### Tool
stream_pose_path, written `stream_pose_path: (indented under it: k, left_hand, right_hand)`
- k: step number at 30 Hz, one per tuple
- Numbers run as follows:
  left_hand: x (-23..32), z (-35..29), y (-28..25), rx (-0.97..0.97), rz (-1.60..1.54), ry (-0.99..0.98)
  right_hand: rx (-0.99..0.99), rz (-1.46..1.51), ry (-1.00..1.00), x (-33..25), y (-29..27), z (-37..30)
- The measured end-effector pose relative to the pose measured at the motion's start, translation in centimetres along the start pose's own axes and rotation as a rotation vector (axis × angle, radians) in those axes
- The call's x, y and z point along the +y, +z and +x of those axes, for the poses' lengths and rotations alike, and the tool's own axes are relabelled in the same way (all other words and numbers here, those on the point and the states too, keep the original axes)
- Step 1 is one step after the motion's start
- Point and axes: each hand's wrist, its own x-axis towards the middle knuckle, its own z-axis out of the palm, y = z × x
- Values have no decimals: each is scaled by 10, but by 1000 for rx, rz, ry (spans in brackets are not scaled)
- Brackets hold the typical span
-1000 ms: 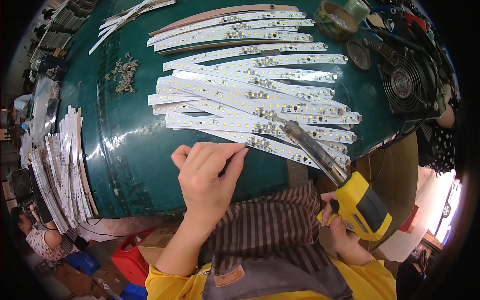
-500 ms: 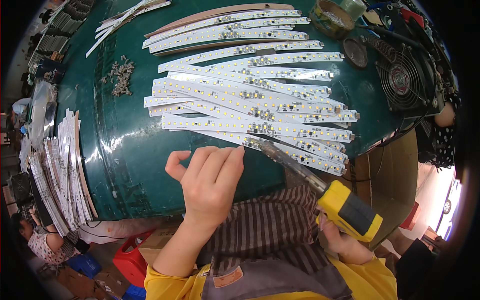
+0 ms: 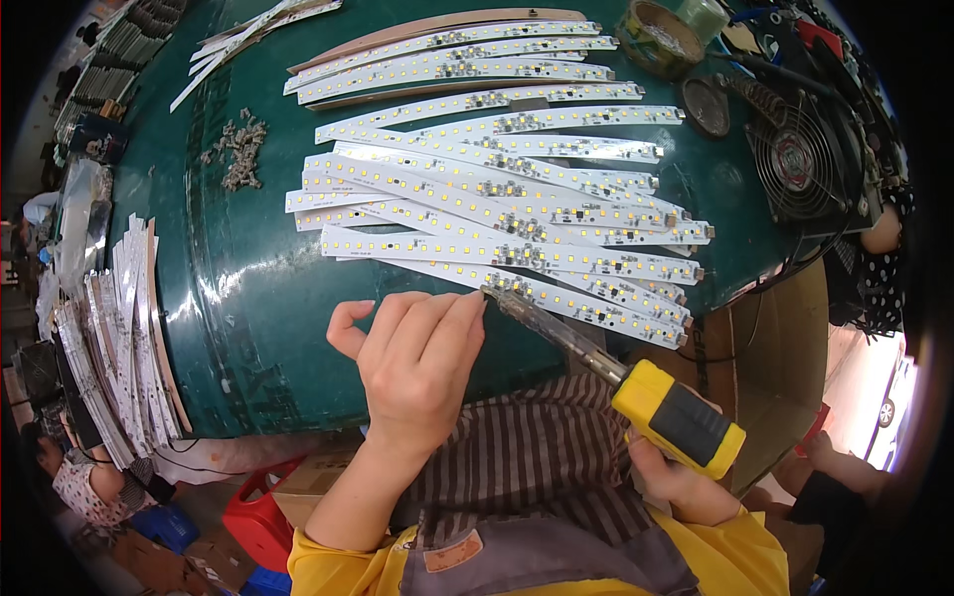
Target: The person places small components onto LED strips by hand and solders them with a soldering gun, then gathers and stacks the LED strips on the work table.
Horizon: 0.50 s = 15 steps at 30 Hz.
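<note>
My right hand (image 3: 681,485) grips a yellow and black soldering gun (image 3: 686,417) by its handle, below the near edge of the bench. Its long metal barrel slants up and left, and the tip reaches the fingertips of my left hand (image 3: 417,363). That hand is closed in a pinch at the edge of the nearest white LED strip (image 3: 621,316); anything between the fingertips is too small to make out. Several more white LED strips (image 3: 427,246), dotted with yellow LEDs, lie crossed and overlapping just beyond both hands.
On the green bench top (image 3: 248,328) sits a heap of small pale parts (image 3: 241,154). A fan (image 3: 795,159), a round tin (image 3: 651,40) and a dark dish (image 3: 706,105) stand at right. Stacked strips (image 3: 129,338) and another person (image 3: 89,487) are at left; a cardboard box (image 3: 795,348) stands right.
The soldering gun has shifted left and slightly down, its tip moving from the strip's surface to beside my left fingertips. My left hand has barely moved.
</note>
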Motion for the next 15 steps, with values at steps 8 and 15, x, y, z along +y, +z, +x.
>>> stream_pose_path:
  k: [8, 15]
  left_hand:
    - [0, -2, 1, 17, -31, -52]
    - [-1, -5, 2, 30, -65, -82]
  right_hand:
    - [-56, 130, 243, 2, 0, -16]
    - [-203, 301, 313, 7, -6, -28]
